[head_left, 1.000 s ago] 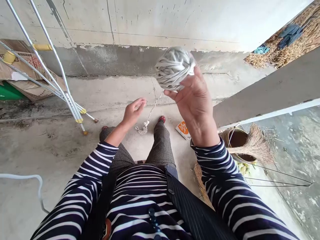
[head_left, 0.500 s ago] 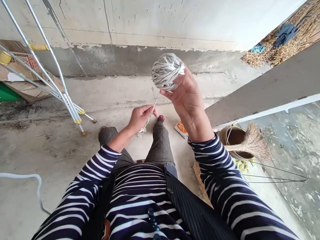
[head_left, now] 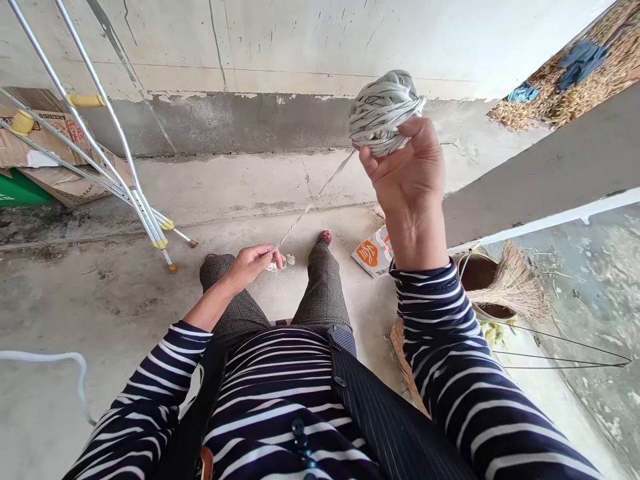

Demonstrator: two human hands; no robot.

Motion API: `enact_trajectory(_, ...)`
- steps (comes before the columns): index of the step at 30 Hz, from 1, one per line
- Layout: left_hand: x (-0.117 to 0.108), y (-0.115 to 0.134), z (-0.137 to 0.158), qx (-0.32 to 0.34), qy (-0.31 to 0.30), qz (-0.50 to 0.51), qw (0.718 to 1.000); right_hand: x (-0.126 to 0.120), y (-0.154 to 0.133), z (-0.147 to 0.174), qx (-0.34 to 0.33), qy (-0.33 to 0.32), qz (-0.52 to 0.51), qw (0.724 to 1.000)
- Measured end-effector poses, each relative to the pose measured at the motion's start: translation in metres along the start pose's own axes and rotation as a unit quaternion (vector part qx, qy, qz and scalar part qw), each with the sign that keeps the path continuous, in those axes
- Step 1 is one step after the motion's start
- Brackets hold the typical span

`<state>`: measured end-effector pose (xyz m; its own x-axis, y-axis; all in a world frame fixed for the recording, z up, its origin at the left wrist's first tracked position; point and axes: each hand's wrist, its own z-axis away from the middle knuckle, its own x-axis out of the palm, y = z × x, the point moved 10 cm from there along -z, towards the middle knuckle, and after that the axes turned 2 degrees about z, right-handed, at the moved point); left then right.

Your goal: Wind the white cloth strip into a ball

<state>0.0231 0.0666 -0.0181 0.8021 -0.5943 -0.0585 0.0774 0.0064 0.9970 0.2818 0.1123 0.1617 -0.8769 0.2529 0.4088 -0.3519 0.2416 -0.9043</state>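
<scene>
A ball of pale grey-white cord (head_left: 383,110) is held up in front of the wall, with my right hand (head_left: 413,167) gripping it from below and the right side. From the ball's lower left a length of cord (head_left: 317,197) runs taut down to my left hand (head_left: 253,263). The left fingers are pinched on that cord above my lap. Just past the fingertips hangs a small whitish bunched piece (head_left: 287,261), partly hidden by the hand; its kind is hard to make out.
Metal crutches (head_left: 135,193) lean at the left, before cardboard boxes (head_left: 60,133). On the right stand a bucket (head_left: 477,273) with a straw broom (head_left: 520,283) across it and a slanting grey pillar (head_left: 545,160). A printed carton (head_left: 373,252) lies on the floor.
My right hand has moved up and to the right with the ball. My left hand has gone down and left, so a much longer stretch of cord spans between them.
</scene>
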Motion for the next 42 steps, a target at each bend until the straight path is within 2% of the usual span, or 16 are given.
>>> enact_trajectory(4, -0.001, -0.018, 0.003, -0.022, -0.018, -0.008, 1.000, 0.001, -0.021, -0.001, -0.019, 0.014, -0.014, 1.000)
enact_trajectory(7, -0.010, -0.038, 0.002, -0.031, -0.015, -0.044, 0.998, 0.017, -0.026, 0.010, -0.026, -0.027, -0.008, 0.999)
enact_trajectory(10, -0.026, -0.065, -0.004, -0.086, 0.016, -0.139, 0.986, 0.038, -0.023, 0.028, -0.035, -0.072, 0.007, 0.997)
enact_trajectory(12, -0.039, -0.066, -0.012, -0.086, 0.064, -0.179, 0.978, 0.051, -0.012, 0.040, -0.024, -0.090, 0.015, 0.996)
enact_trajectory(14, -0.044, -0.040, -0.026, -0.022, 0.117, -0.171, 0.978, 0.066, 0.008, 0.052, 0.013, -0.118, 0.027, 0.993)
enact_trajectory(18, -0.040, 0.042, -0.052, 0.123, 0.210, -0.120, 0.962, 0.095, 0.047, 0.075, 0.086, -0.189, 0.052, 0.977)
enact_trajectory(20, -0.034, 0.073, -0.059, 0.148, 0.250, -0.104, 0.951, 0.105, 0.055, 0.082, 0.101, -0.208, 0.060, 0.971)
enact_trajectory(23, -0.022, 0.094, -0.059, 0.158, 0.276, -0.067, 0.946, 0.109, 0.051, 0.084, 0.096, -0.215, 0.077, 0.969)
enact_trajectory(25, -0.010, 0.096, -0.054, 0.161, 0.239, -0.053, 0.956, 0.104, 0.041, 0.079, 0.079, -0.217, 0.101, 0.968)
enact_trajectory(29, 0.011, 0.086, -0.037, 0.155, 0.124, -0.019, 0.980, 0.081, 0.025, 0.055, 0.022, -0.197, 0.167, 0.966)
enact_trajectory(33, 0.023, 0.074, -0.025, 0.112, 0.036, 0.010, 0.993, 0.057, 0.027, 0.032, -0.059, -0.152, 0.239, 0.957)
enact_trajectory(37, 0.031, 0.068, -0.018, 0.066, -0.046, 0.016, 0.997, 0.043, 0.032, 0.027, -0.180, -0.090, 0.369, 0.907)
enact_trajectory(39, 0.028, 0.069, -0.013, 0.056, -0.066, 0.020, 0.996, 0.041, 0.042, 0.027, -0.202, -0.094, 0.411, 0.884)
enact_trajectory(42, 0.020, 0.067, -0.008, 0.032, -0.087, 0.024, 0.995, 0.040, 0.065, 0.029, -0.199, -0.126, 0.453, 0.860)
